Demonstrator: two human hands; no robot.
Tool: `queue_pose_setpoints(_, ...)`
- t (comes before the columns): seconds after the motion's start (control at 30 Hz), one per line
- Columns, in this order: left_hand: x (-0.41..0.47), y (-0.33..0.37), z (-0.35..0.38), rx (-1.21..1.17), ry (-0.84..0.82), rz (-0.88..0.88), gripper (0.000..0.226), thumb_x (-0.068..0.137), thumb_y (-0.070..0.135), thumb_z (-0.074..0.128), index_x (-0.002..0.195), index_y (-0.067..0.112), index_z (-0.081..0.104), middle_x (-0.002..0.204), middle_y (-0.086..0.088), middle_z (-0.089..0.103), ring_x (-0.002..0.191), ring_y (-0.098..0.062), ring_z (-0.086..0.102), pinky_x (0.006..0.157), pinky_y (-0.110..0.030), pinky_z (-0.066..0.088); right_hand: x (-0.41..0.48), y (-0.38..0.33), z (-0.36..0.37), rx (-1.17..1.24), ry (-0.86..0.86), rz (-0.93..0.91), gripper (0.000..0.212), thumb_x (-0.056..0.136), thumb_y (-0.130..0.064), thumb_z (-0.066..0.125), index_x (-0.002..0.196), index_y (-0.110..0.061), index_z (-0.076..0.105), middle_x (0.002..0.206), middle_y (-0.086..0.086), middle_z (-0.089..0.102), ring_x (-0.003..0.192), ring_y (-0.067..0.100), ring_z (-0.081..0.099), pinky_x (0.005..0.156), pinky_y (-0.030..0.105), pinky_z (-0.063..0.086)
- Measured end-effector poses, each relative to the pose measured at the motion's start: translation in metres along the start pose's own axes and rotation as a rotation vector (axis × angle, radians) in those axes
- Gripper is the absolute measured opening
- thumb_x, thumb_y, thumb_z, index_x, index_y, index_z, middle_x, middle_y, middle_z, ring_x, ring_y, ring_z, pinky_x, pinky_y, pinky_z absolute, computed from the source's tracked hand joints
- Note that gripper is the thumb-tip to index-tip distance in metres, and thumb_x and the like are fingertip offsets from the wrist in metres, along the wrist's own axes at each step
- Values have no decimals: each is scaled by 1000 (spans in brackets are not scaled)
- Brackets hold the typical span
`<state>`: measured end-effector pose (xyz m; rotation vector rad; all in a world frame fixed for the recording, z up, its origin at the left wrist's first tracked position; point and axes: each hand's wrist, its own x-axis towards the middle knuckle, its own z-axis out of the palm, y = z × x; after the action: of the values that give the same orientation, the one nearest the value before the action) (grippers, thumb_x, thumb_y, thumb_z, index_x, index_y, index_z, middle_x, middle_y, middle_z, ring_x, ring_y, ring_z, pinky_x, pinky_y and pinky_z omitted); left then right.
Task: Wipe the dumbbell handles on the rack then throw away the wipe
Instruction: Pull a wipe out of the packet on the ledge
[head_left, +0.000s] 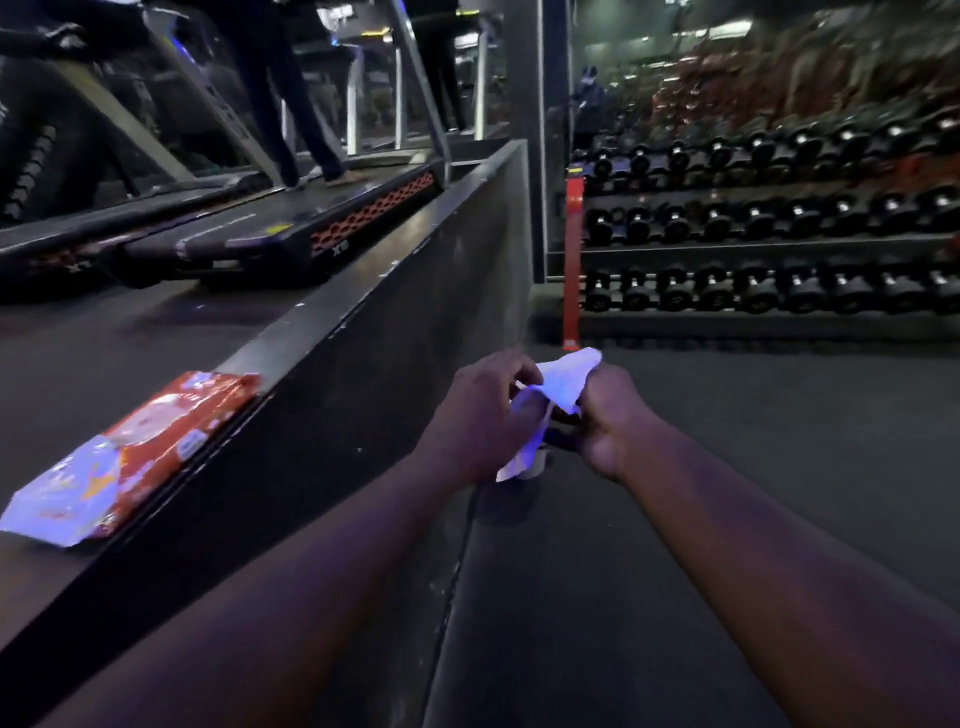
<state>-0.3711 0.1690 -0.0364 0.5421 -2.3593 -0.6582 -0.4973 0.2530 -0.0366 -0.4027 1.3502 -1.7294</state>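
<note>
A white wipe (563, 382) is stretched between my two hands in front of me. My left hand (478, 410) pinches its left side and my right hand (610, 415) grips its right side; a tail of it hangs below my left hand. The dumbbell rack (769, 244) stands ahead at the right with three tiers of black dumbbells (717, 223), well beyond my hands. An orange-and-white wipe packet (130, 457) lies on the raised platform at my left.
A raised black platform (363, 291) runs along my left with treadmills (291, 228) on it; a person's legs stand on one. An orange rack post (571, 270) marks the rack's left end. Dark floor lies between me and the rack.
</note>
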Motion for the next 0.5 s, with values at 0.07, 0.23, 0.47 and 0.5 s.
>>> queue_pose_setpoints(0.07,23,2,22,-134,-25,-134,4,90,21,69,91,18,72,83,3,73,75,-16,66,72,-35,54,4,-3,-22,-81,-10,-22,31,67,-13,76,97,-8,77,89,12,67,74,25,61,68,34,54)
queue_pose_setpoints(0.23,77,-2,77,-830,-179,-590,15,101,12,55,96,7,69,78,-6,74,64,-17,68,56,-25,53,54,-4,-84,-76,49,-1,26,98,-38,54,99,-18,71,97,5,75,88,25,66,82,37,50)
queue_pose_setpoints(0.47,181,-65,168,-897,-427,-916,32,97,29,53,103,6,73,78,-10,75,58,-24,67,61,-30,54,150,-22,-142,-236,63,176,33,93,-40,66,115,-15,70,120,12,73,100,25,70,91,39,53)
queue_pose_setpoints(0.5,196,-72,179,-908,-458,-920,30,97,30,53,100,9,72,73,-7,73,54,-22,65,62,-29,53,165,-25,-149,-214,92,174,23,93,-33,66,110,-18,70,118,12,74,97,24,70,90,38,54)
